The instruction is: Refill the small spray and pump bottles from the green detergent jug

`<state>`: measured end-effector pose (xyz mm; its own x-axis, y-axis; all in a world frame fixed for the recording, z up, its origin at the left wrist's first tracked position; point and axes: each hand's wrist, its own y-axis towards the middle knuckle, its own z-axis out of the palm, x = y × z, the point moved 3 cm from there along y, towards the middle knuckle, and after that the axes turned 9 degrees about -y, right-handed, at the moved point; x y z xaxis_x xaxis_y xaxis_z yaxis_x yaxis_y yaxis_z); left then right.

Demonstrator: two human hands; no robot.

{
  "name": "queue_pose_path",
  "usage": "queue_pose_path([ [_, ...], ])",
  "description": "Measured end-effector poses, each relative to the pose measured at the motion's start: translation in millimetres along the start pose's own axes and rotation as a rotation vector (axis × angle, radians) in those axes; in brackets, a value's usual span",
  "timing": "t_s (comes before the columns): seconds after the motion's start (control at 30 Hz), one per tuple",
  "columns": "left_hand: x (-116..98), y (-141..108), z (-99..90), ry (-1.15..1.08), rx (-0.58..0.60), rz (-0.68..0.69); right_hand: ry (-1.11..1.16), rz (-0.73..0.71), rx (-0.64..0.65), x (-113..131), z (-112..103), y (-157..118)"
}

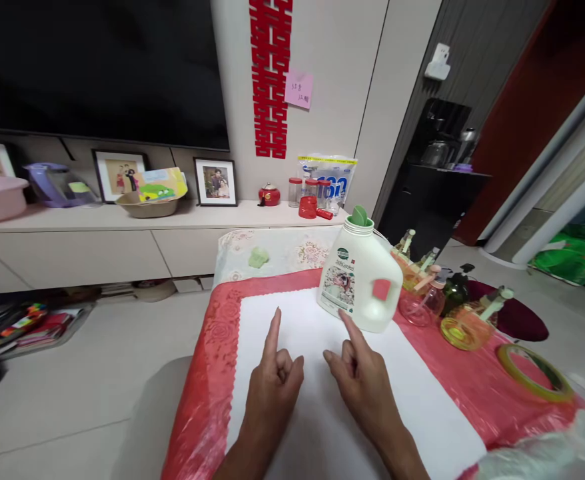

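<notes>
My left hand point(274, 387) hovers over a white sheet point(307, 413), its index finger stretched forward, thumb apart and the other fingers curled. My right hand point(365, 380) mirrors it, index finger and thumb extended, nothing held. A pale green laundry detergent jug point(367, 273) stands upright just ahead of the right hand, whose index fingertip overlaps the jug's lower edge; I cannot tell whether they touch. In the jug's mouth a green piece point(359, 215) sticks up. Beneath the white sheet lies a red plastic cover point(217, 333) over the table.
Several pump and spray bottles point(467, 325) crowd the table's right side, near a roll of yellow tape point(535, 373). A green scalloped object point(258, 257) lies on the floral cloth point(312, 252). Behind runs a long cabinet point(92, 220) with framed photos, a basket point(148, 207) and jars.
</notes>
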<state>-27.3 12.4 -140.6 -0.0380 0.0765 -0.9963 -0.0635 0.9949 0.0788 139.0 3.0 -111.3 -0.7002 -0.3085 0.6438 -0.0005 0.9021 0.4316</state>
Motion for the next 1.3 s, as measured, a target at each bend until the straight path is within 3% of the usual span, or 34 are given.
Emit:
queue_pose_path([
  [0.13, 1, -4, 2.3, 0.324, -0.019, 0.140, -0.316, -0.176, -0.297, 7, 2, -11],
  [0.2, 4, -1, 2.1, 0.485, 0.011, 0.182, -0.472, -0.237, -0.377, 4, 7, -13],
  [0.33, 10, 5, 0.5, 0.754, 0.052, 0.139, -0.678, -0.216, -0.234, -13, 23, -8],
  [0.47, 8, 8, 2.5, 0.886, 0.070, 0.068, -0.697, -0.122, -0.172, -24, 31, -8],
  [0.87, 13, 6, 2.8, 0.915, 0.044, 0.202, -0.689, -0.068, -0.036, -24, 33, -11],
  [1.13, 12, 6, 3.8, 0.976, 0.084, 0.108, -0.632, -0.039, 0.022, -27, 35, -8],
  [1.3, 11, 6, 3.3, 0.947, 0.100, 0.095, -0.628, 0.044, 0.159, -26, 35, -6],
])
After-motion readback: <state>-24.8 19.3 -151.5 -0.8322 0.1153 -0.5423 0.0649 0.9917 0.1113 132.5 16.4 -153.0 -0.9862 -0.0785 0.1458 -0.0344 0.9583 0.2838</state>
